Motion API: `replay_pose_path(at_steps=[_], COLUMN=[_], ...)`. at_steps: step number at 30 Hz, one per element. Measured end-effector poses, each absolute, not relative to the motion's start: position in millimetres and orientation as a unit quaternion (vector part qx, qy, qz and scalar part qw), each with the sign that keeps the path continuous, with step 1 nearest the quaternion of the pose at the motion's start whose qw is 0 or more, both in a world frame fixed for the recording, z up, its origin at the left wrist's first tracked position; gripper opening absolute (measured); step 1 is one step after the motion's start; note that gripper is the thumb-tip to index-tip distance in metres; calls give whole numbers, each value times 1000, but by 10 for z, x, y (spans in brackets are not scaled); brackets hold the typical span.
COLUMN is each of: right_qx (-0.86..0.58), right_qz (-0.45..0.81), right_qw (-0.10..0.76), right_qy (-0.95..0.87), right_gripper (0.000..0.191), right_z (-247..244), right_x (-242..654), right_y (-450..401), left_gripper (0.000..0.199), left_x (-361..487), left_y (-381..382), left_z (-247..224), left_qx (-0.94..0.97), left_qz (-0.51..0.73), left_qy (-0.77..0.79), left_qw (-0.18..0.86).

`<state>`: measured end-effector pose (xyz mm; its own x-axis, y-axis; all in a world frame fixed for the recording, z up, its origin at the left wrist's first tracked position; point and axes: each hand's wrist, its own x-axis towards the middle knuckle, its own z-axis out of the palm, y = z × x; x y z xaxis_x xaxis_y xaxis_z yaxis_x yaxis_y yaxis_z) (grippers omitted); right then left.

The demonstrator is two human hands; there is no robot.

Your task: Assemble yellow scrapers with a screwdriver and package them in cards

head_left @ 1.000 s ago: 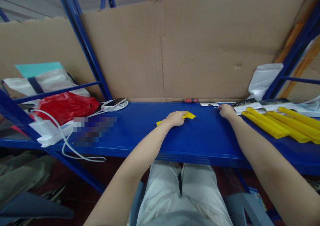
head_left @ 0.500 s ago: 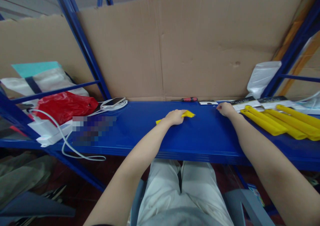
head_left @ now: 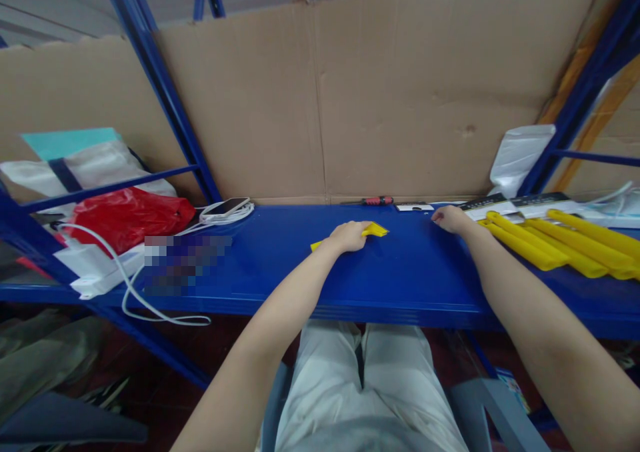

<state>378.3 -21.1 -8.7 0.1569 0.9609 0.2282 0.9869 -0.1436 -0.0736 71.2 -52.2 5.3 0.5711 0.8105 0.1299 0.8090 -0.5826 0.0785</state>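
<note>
My left hand is wrapped round a yellow piece over the middle of the blue table; one end shows past the fingers, the other beside the wrist. Near the back of the table, my right hand is closed, its fingertips pinched together. Anything between those fingertips is too small to make out. Just left of it lies a small white and black card. Several yellow sleeve-like pieces lie to the right of my right hand.
A red-handled screwdriver lies along the cardboard wall. At the left are a phone on a coiled cable, a red bag and a white power strip. Black-and-white packages sit back right. Blue posts flank the table.
The view has shifted very slightly. Both hands keep nearly the same position and the same grip on the table.
</note>
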Motion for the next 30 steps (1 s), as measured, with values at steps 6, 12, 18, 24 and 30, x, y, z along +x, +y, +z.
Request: replay_pose_path(at_steps=[6, 12, 18, 24, 30], right_qx=[-749, -738, -745, -728, -676], right_qz=[-63, -74, -80, -94, -109], right_qw=[95, 97, 61, 29, 15], right_qy=[-653, -664, -659, -679, -729], right_gripper=[27, 23, 24, 29, 33], right_z=[-84, -103, -45, 9, -4], right_x=[3770, 3785, 3670, 3433, 3088], right_y=[-207, -183, -243, -303, -288], left_gripper=[53, 52, 52, 51, 51], left_x=[709, 710, 711, 718, 728], left_y=[-511, -519, -512, -518, -515], left_z=[49, 47, 40, 41, 42], left_qx=[888, 887, 889, 885, 883], left_qz=[79, 82, 82, 84, 86], left_qy=[454, 454, 451, 459, 462], left_qw=[9, 6, 5, 8, 7])
